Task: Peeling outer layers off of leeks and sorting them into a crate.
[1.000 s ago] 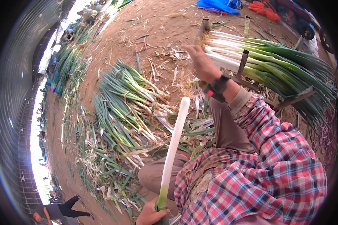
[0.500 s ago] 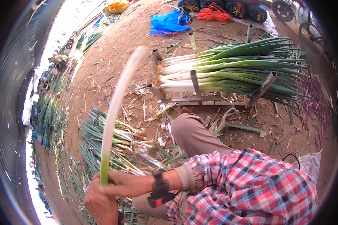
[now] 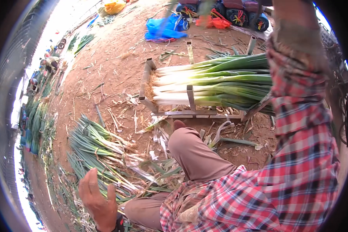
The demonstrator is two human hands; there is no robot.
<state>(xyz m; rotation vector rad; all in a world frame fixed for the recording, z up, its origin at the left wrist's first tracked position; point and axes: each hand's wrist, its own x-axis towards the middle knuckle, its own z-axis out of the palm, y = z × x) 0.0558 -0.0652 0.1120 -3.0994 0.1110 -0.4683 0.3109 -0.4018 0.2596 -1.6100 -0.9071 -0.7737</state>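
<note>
My left hand is raised at the lower left, fingers apart and holding nothing. Below and beside it lies a loose pile of green onions, roots towards the right. My right arm, in a plaid sleeve, reaches up past the top edge at the right, so the hand is out of view. Blurred green strands show at the top edge; what they belong to I cannot make out. A neat stack of cleaned green onions rests in a metal rack, its leafy ends partly behind my right arm.
Blue netting, a red-orange net bag and several dark tied bundles lie at the back. My bent knee is just before the rack. Leaf scraps litter the soil. More green onions lie far left.
My right hand has left my left hand and swung up out of view at the top right. The single green onion stalk has left the left hand, whose fingers have spread.
</note>
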